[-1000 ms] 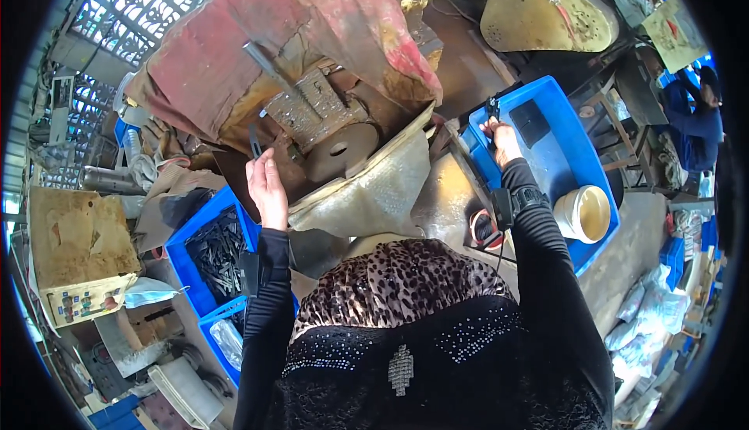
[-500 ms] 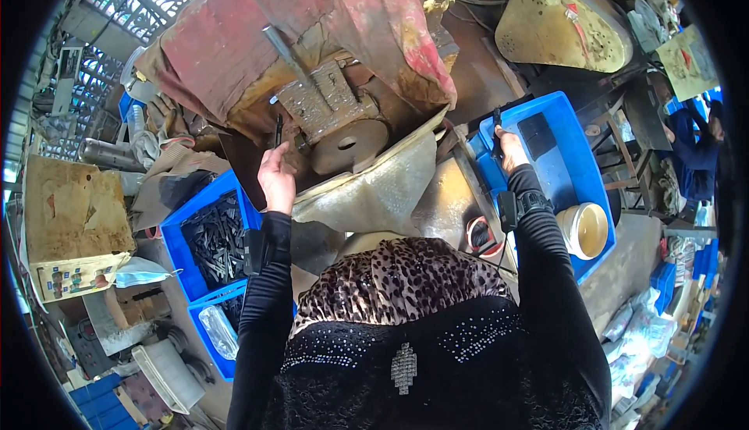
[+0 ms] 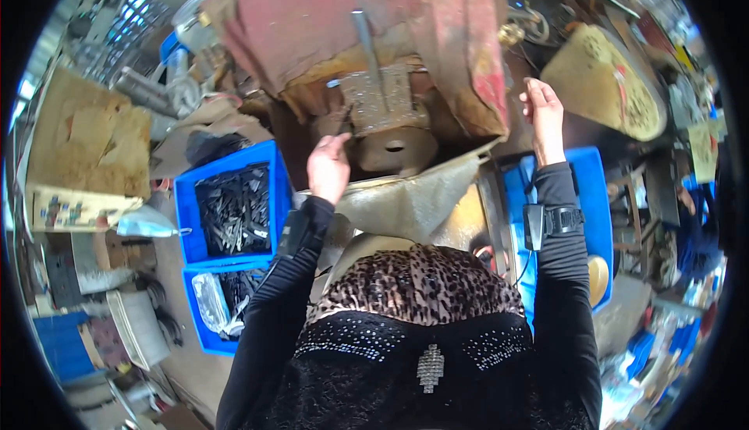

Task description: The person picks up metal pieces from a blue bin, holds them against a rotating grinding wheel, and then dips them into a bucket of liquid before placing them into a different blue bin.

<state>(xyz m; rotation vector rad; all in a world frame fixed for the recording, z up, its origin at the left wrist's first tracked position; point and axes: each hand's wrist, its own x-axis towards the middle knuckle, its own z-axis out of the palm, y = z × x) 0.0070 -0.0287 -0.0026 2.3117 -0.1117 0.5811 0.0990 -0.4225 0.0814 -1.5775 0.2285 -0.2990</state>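
My left hand (image 3: pixel 328 171) is at the left side of a metal machine with a round grey disc (image 3: pixel 394 149). Its fingers are pinched on a thin dark strip (image 3: pixel 345 122), blurred against the machine's dark opening. My right hand (image 3: pixel 544 114) is raised beyond the far edge of a blue bin (image 3: pixel 591 196), its fingers loosely bent and apart, with nothing visible in them. A metal lever (image 3: pixel 365 36) rises from the machine's pitted block (image 3: pixel 380 102). Below the disc hangs a pale sheet (image 3: pixel 413 204).
At my left, two blue bins (image 3: pixel 184 215) hold many dark strips (image 3: pixel 234 211). A stained red cloth (image 3: pixel 328 16) drapes over the machine. A cream tub (image 3: pixel 598 278) sits in the right bin. A yellowish padded seat (image 3: pixel 601 79) is at far right; another person (image 3: pixel 694 219) is beyond.
My right hand has lifted up and away from inside the right bin; the dark strip it held is no longer seen in it. My left hand is nearer the disc. The view has shifted.
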